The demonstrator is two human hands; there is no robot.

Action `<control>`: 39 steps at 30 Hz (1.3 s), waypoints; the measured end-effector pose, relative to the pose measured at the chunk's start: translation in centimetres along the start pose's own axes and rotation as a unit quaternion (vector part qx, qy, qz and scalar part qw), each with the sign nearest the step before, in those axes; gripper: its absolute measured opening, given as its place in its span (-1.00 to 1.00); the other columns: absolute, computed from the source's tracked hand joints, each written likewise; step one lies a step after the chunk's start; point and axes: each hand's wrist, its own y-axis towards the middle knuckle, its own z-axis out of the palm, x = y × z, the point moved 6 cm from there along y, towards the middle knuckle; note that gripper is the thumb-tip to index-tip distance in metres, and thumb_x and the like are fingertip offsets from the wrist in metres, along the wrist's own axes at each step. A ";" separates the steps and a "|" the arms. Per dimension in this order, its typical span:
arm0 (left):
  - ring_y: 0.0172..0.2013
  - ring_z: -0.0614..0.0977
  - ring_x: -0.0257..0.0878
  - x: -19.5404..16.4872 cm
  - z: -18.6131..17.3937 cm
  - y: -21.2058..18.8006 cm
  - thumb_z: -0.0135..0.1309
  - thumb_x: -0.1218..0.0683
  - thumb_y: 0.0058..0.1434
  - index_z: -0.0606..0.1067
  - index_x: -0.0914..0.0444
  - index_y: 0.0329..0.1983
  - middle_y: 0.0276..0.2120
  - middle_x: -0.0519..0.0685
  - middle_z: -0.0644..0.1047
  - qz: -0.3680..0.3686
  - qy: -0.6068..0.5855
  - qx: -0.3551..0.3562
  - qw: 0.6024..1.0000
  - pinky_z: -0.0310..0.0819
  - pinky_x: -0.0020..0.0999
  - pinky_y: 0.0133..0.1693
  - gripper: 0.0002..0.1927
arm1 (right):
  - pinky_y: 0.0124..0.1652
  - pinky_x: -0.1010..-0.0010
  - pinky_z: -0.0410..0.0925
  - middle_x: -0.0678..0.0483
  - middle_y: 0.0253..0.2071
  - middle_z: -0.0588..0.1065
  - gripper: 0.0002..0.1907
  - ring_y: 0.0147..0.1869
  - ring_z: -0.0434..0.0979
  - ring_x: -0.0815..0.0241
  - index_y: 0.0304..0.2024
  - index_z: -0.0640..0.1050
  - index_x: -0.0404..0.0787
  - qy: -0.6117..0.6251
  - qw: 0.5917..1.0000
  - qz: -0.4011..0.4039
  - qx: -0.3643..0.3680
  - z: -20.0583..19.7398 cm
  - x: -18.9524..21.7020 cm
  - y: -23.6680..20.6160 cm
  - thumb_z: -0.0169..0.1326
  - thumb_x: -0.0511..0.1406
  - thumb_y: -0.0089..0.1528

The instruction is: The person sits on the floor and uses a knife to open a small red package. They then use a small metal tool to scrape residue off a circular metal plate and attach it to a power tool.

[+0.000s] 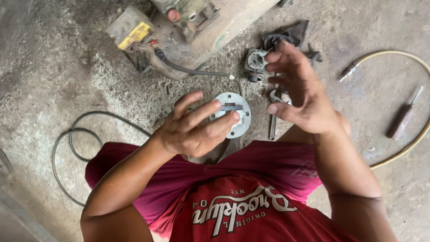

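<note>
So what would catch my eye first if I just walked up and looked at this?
Probably the round metal plate at the centre, gripped by the left hand, with the right hand open just beside it. After that, the worn machine on the concrete floor above, and the screwdriver lying far right inside a yellowish hose.

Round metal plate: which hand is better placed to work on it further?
Probably the left. The left hand already grips the round metal plate by its edge, while the right hand hangs open and empty beside it, fingers spread, above the loose metal parts on the floor.
</note>
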 end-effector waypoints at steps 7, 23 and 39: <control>0.52 0.11 -0.07 1.7 -1.6 -3.9 0.36 0.14 0.39 0.67 0.16 -0.02 0.44 -0.14 0.31 -0.029 -0.019 -0.032 0.999 -0.06 0.01 0.53 -0.86 | 0.17 0.39 0.37 0.01 0.12 0.39 -0.21 0.16 0.39 0.20 0.50 0.19 -0.21 0.066 0.994 0.080 -0.011 2.1 -1.9 2.1 0.24 -0.41 0.28; 0.49 0.18 -0.13 9.7 -5.3 -12.0 0.26 0.04 0.48 0.60 0.15 0.26 0.40 -0.22 0.32 0.020 -0.004 -0.075 0.997 0.02 0.02 0.51 -0.67 | 0.24 0.25 0.40 -0.14 0.17 0.45 0.07 0.25 0.50 0.02 0.53 0.06 -0.33 0.325 0.921 0.191 -0.093 16.4 -7.5 10.1 0.30 -0.55 0.06; 0.02 0.54 -0.21 24.1 -7.0 -17.0 0.16 0.16 0.37 0.34 0.24 0.32 0.06 0.11 0.52 -0.429 -0.617 -0.117 0.650 0.52 -0.23 0.10 -0.52 | 0.31 0.21 0.47 -0.03 0.31 0.40 0.17 0.32 0.53 0.09 0.58 -0.01 -0.33 0.199 0.947 0.061 -0.243 16.9 -6.9 15.0 0.51 -0.41 0.16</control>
